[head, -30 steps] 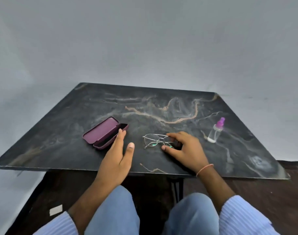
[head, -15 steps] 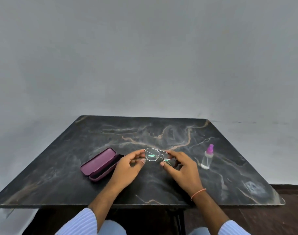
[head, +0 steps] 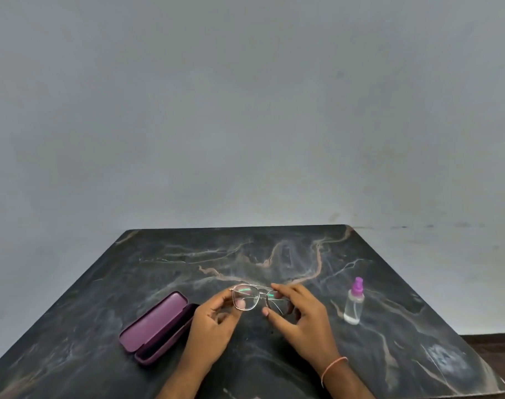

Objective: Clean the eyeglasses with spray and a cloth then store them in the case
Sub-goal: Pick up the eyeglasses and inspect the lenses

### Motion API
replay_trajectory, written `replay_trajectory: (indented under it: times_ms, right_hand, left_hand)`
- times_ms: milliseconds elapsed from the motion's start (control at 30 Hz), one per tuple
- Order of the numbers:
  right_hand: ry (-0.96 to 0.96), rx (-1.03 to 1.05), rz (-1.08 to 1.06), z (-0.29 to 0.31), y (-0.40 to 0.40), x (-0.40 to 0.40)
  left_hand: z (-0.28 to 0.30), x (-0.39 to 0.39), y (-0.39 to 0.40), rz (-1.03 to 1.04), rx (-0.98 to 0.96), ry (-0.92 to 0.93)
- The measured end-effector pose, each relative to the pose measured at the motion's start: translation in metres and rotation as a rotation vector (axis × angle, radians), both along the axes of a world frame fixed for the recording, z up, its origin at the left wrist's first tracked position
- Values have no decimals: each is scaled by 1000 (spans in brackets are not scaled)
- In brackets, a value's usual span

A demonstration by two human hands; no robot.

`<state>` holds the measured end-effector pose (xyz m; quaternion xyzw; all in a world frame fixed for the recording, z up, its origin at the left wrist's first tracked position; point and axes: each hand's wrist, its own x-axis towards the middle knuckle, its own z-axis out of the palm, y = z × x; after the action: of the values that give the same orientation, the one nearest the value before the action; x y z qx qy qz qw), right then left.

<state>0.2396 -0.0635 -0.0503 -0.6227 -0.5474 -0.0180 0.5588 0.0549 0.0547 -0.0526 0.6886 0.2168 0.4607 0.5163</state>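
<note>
1. Two hands carry the risk: your left hand (head: 209,326) and right hand (head: 301,319) pinch the eyeglasses (head: 258,300) above the worktop (head: 101,306); a twist may bend the frame.
2. Your fingertips on a lens may smear it.
3. Reaching for the spray bottle (head: 354,302) could tip it.

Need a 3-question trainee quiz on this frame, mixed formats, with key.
1. True or false: the case lies open on the table.
2. What do the left hand and right hand hold? A) bottle B) glasses C) case
3. Fill in: the bottle stands to the ____ of the glasses.

Key: 1 true; 2 B; 3 right.
</note>
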Motion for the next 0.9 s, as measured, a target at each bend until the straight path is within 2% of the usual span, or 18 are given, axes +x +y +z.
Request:
replay_trajectory:
  times_ms: [333, 633, 900]
  right_hand:
    - [-1, -23, 93, -7, 4, 0]
    - [476, -27, 296, -9, 14, -4]
    - [556, -35, 299, -3, 21, -8]
  left_hand:
    - [-6, 2, 5, 142, 49, -47]
    - [-3, 11, 5, 131, -66, -155]
    - [-4, 18, 5, 103, -168, -167]
